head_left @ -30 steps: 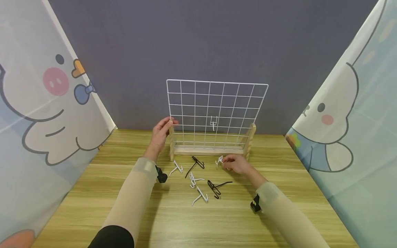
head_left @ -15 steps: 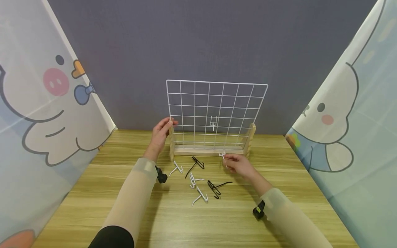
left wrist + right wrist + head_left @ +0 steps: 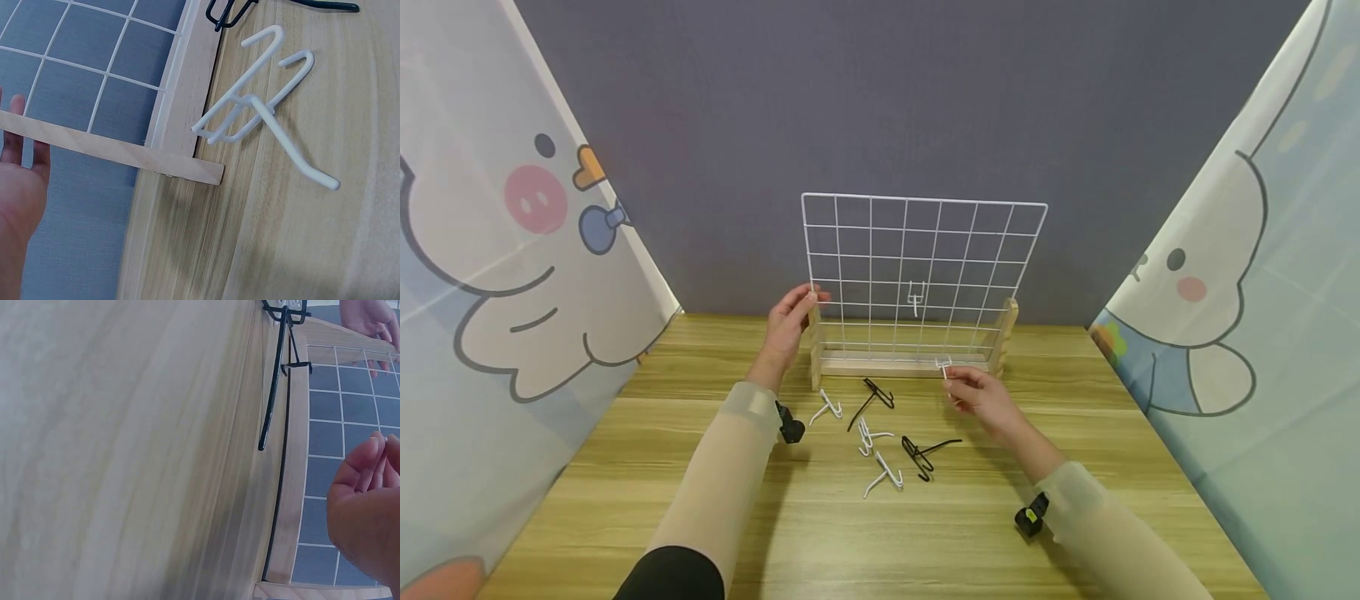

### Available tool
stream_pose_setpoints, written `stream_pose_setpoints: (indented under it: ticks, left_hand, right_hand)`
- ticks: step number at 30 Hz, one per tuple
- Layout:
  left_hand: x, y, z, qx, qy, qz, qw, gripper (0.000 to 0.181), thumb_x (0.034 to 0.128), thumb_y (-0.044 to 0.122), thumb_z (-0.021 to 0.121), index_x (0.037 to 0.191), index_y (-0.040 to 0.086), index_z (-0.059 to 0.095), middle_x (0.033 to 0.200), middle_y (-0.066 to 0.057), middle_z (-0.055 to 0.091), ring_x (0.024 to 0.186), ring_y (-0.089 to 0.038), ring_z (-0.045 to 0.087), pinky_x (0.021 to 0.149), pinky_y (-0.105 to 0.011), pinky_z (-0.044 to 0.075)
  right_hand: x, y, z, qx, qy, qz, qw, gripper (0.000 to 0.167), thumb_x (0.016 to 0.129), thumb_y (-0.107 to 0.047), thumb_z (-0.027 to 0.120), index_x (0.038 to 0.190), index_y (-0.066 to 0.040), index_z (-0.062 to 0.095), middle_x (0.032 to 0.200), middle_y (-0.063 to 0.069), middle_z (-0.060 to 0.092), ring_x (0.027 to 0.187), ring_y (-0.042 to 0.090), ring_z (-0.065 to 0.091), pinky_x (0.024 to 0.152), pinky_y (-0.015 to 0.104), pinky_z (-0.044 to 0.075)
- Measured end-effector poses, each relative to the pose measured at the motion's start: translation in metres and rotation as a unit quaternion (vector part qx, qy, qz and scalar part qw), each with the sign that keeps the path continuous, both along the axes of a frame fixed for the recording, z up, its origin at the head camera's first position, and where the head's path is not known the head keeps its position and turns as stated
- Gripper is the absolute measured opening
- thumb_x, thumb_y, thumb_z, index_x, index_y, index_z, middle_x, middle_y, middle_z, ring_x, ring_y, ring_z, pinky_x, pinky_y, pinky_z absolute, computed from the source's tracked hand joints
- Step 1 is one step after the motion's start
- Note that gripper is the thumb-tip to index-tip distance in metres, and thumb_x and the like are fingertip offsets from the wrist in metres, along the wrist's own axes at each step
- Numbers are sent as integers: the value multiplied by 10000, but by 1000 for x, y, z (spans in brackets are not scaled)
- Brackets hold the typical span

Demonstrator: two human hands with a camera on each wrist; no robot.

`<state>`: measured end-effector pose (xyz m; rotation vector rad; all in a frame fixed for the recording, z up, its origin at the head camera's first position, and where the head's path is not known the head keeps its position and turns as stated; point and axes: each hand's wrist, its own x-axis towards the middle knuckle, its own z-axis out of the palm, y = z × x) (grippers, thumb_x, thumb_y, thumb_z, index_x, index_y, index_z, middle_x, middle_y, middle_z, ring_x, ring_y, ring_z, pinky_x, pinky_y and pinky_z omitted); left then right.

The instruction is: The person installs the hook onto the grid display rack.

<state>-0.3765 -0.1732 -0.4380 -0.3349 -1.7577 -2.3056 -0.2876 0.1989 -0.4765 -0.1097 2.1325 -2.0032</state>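
Note:
A white wire grid panel [image 3: 925, 250] stands upright in a wooden base [image 3: 902, 367] between two wooden side posts. My left hand [image 3: 784, 329] holds the left post [image 3: 816, 346] near its top, with fingers reaching behind it. Between thumb and fingertips, my right hand [image 3: 983, 398] pinches the stem of a white wire hook [image 3: 943, 365], its flat head raised in front of the base. The right wrist view shows the right hand [image 3: 369, 494] at the frame's edge, with the hook mostly hidden. Another white hook [image 3: 915, 298] hangs on the grid's middle.
On the wooden table [image 3: 865, 550] before the rack lie white hooks [image 3: 827, 406], [image 3: 262, 106] and two black hooks, one nearer the rack [image 3: 874, 396] and one nearer me [image 3: 919, 456]. A grey partition [image 3: 737, 167] rises behind; printed curtains flank both sides.
My right hand has lifted the white hook off the table, turned it head-up and moved it slightly right and toward the rack. My left hand stays on the post.

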Motion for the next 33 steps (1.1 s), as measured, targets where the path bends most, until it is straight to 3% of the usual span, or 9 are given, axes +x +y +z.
stream_pose_setpoints:
  ticks: [7,14,20,27,33]
  left_hand:
    - [1,1,2,75,-25,36,10000,359,1143,176,612,1414,-58,602,1072,105,825,1146,-109,714,991,-347,522]
    - [-1,1,1,87,-72,0,9999,358,1143,191,614,1410,-48,612,1068,120,823,1120,-94,721,964,-333,519]
    - [-2,1,1,127,1,-1,9999,382,1147,161,600,1424,-100,569,1057,115,825,1108,-104,727,918,-289,537]
    - [0,0,2,58,21,6,10000,397,1148,159,596,1431,-115,547,1061,119,825,1115,-107,721,919,-284,530]
    - [-2,1,1,108,14,-19,9999,297,1150,156,590,1374,-36,623,1069,113,826,1116,-103,721,909,-266,524]
  right_hand:
    - [4,2,4,-294,132,-55,9995,408,1091,-74,667,1454,91,582,984,-89,704,890,104,685,786,258,576]
    - [4,7,8,-461,121,-106,9988,222,1085,-70,678,1305,-72,712,980,-63,693,883,117,674,784,263,572]
    - [3,11,17,-394,210,-199,9988,333,1089,-92,676,1403,15,641,993,-67,680,914,120,660,811,260,574]
    - [-3,16,31,-520,300,-272,9978,170,1090,-89,677,1239,-161,714,964,-87,681,887,95,660,787,231,561]
    - [-5,18,46,-474,437,-308,9974,189,1102,-99,661,1286,-119,695,993,-74,689,905,94,664,802,224,568]
